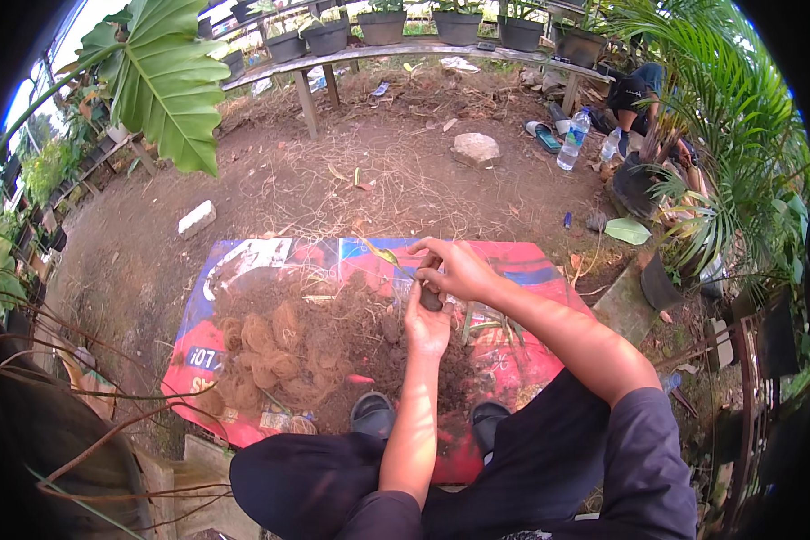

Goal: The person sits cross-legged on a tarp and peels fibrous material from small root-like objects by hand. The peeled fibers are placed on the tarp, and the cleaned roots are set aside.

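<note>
My left hand (426, 334) holds a dark clump of soil (431, 300) upright above a printed plastic sheet (533, 260). From its top a small plant with a yellow-green leaf (386, 256) leans up to the left. My right hand (464, 271) is bent over the clump, fingers curled close to the stem's base; whether they pinch the stem or a strand is hidden. Bundles of brown coconut fibre (277, 344) lie on the sheet to the left. Loose dark soil (385, 358) spreads below my hands, and cut green leaves (493, 324) lie to the right.
A stone (476, 150) and a white block (197, 219) sit on the bare ground. Water bottles (574, 139) and sandals (544, 136) are near another person (638, 101) at right. Potted plants (383, 27) line a wooden bench; a large leaf (165, 81) overhangs the left.
</note>
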A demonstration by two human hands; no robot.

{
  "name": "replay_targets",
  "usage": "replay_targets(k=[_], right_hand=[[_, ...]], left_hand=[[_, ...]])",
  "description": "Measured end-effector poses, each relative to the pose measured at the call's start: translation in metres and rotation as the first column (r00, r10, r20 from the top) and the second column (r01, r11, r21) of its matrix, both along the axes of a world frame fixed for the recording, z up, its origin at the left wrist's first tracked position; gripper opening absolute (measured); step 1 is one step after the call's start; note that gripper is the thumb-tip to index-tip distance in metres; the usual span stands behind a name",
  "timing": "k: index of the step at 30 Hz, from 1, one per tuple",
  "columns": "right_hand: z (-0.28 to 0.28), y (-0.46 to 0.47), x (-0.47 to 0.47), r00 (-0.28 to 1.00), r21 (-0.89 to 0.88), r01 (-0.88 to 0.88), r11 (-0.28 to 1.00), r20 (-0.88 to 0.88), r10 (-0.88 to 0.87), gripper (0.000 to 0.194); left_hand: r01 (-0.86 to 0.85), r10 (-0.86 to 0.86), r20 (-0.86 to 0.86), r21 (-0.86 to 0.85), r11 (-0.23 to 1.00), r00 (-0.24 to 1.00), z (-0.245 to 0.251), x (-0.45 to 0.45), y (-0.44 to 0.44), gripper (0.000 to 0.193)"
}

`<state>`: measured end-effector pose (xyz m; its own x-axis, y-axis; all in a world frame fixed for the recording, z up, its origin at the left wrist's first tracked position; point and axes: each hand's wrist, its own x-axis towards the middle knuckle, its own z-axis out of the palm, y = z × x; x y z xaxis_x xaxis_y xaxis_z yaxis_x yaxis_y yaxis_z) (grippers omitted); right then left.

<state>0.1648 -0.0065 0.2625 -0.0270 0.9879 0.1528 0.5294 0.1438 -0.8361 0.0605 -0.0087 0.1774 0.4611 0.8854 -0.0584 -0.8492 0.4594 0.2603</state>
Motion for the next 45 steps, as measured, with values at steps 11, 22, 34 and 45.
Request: replay_targets(k=[11, 22, 34, 45], right_hand=[[-0.021, 0.002, 0.022, 0.985, -0.031, -0.005, 0.999, -0.172, -0.001, 0.014], [-0.009, -0.012, 0.022, 0.995, 0.089, -0.067, 0.994, 0.083, 0.06, 0.02], [-0.005, -0.015, 0.013, 0.917, 0.205, -0.095, 0.974, 0.398, 0.006, 0.015], [0.005, -0.012, 0.011, 0.942, 0.113, -0.103, 0.988, 0.331, 0.06, 0.017]], left_hand=[[0.183, -0.168, -0.122, 0.127, 0.975, 0.978, -0.009, -0.007, 0.021, 0.033], [0.096, -0.07, -0.209, 0.118, 0.988, 0.975, -0.002, -0.005, 0.011, 0.023], [0.066, -0.037, -0.281, 0.093, 0.993, 0.959, 0.008, -0.008, 0.009, 0.018], [0.103, -0.034, -0.532, 0.1, 0.99, 0.846, 0.011, -0.021, 0.014, 0.016]])
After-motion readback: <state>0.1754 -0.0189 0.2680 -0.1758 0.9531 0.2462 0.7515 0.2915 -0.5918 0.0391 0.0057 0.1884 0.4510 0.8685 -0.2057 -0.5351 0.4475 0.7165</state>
